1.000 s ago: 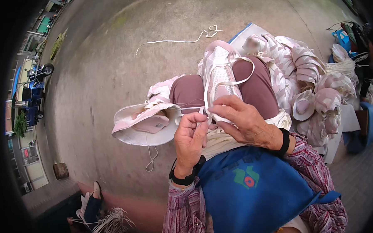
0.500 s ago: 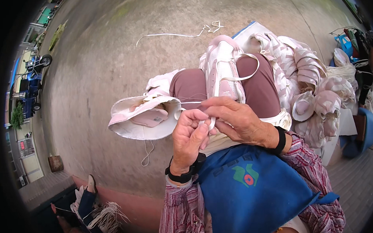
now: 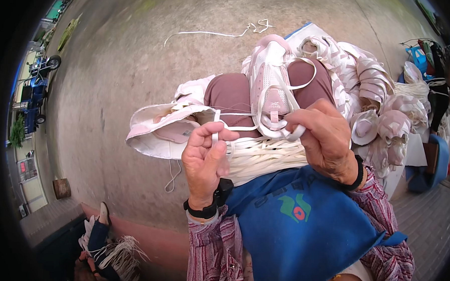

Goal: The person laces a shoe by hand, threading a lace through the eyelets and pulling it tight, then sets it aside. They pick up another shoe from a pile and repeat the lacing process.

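At left, a pink-and-white stacked shoe upper (image 3: 167,133) gapes beside your knee (image 3: 227,94). Your left hand (image 3: 203,159) pinches a white shoelace (image 3: 242,128). The sneaker upper (image 3: 270,88) lies between your knees, toe pointing away. Your right hand (image 3: 328,142) grips a white band (image 3: 298,132) at its collar, lace or edge unclear. Rightmost, more uppers (image 3: 376,96) lie heaped.

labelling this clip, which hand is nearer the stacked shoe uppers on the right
Right: the right hand is just left of the stacked shoe uppers; the left hand is farther off in that same direction.

the shoe (image 3: 274,97) is pink-and-white, the apron (image 3: 315,242) blue.
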Motion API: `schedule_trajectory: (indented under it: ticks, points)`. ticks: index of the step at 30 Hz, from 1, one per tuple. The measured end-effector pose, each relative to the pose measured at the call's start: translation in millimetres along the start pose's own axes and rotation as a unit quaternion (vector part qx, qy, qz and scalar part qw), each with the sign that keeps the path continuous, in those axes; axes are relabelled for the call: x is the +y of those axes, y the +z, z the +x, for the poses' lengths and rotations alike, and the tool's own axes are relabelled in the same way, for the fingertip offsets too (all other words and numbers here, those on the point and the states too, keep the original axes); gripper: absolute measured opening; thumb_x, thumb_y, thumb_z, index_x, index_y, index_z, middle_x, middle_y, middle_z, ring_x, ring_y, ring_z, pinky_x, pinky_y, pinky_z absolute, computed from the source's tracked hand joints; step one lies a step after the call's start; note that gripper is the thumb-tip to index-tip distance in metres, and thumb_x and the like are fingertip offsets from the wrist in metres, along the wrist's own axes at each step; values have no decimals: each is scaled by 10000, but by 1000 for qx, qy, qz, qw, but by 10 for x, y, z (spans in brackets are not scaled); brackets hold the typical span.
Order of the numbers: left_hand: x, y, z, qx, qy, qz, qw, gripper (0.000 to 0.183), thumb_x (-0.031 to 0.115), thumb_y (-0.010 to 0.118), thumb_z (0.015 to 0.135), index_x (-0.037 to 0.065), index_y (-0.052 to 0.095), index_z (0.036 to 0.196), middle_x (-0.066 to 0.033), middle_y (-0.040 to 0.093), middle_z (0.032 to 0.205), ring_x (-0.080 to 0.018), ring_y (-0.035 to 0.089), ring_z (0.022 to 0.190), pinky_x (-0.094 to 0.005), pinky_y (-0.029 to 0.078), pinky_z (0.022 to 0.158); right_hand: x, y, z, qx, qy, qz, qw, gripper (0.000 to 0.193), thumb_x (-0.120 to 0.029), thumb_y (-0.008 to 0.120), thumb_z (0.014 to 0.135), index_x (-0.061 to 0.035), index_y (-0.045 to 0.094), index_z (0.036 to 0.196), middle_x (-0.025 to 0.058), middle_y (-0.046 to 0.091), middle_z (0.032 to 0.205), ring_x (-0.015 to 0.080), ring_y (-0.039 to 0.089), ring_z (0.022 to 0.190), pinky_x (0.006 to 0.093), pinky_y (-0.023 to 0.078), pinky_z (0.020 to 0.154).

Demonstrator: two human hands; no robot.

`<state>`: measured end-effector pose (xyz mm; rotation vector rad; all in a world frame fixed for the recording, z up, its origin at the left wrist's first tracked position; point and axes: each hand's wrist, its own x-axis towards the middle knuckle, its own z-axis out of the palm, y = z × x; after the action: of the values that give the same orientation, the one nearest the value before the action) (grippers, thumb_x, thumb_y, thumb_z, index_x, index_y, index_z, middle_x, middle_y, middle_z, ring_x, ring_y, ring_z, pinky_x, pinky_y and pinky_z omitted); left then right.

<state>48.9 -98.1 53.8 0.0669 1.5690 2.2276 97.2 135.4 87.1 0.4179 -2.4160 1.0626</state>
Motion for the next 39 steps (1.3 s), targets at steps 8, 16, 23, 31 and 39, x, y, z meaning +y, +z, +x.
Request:
schedule_trajectory:
  ticks: [8,16,23,31,39]
  points:
    - [132,-105,-79,-5,31,-76,997,184,78,508,950,-31,485,1096,-177,655,947,-84,534,530,-284,546,604,-182,-134,-60,33,136,271,952,158,-83,526,940,-4,634,1026,55,613,767,139,536,640,274,437,589]
    - [-41,20,-116,-37,2,-29,999,304,121,495,970,-28,438,1229,-197,656,980,-21,424,421,-192,450,424,-333,-178,-125,-257,192,369,872,175,-154,493,973,-42,620,1017,86,628,849,172,613,659,289,477,590]
    - [-89,201,-4,-86,-60,-24,994,301,113,495,969,-36,472,1229,-176,646,1046,-36,483,475,-191,468,481,-422,-172,-91,-359,212,421,805,160,-141,527,954,-39,645,988,77,658,849,171,640,718,296,497,631]
    - [-113,294,64,-75,-23,-75,994,238,84,474,979,-26,461,1190,-151,643,1054,-86,562,581,-215,488,564,197,300,-149,-108,302,268,908,211,-167,595,923,9,676,1008,73,598,778,123,577,696,281,461,614]
    - [-229,297,75,-76,-31,-52,995,272,78,513,959,-33,430,1193,-152,630,997,-67,501,482,-219,475,481,263,496,-184,-106,458,570,674,263,-140,579,940,33,607,1136,21,633,885,73,568,730,229,480,651]
